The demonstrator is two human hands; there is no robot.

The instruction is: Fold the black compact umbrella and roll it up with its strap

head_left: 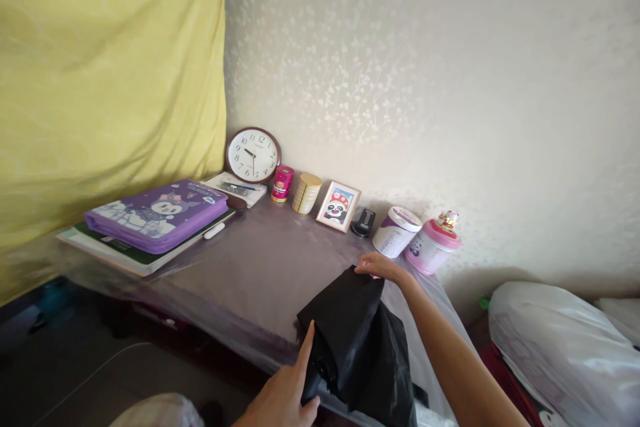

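Note:
A piece of thin, slightly shiny black fabric (347, 327) hangs over the near right part of the table (240, 260), its lower folds bunched. My right hand (377, 265) pinches its upper corner, fingers closed. Lower down, my left hand (287, 383) is at the fabric's left edge. Its index finger stretches up along that edge and the thumb is bent below, with a dark fold between them; the other fingers are hidden. What kind of article the fabric belongs to cannot be made out.
Along the wall stand a clock (254, 155), a pink can (283, 184), a yellow container (307, 193), a framed panda picture (339, 207), a small black object (364, 222), a white tub (397, 232) and a pink-lidded jar (433, 247). A purple case (157, 213) lies on books at left.

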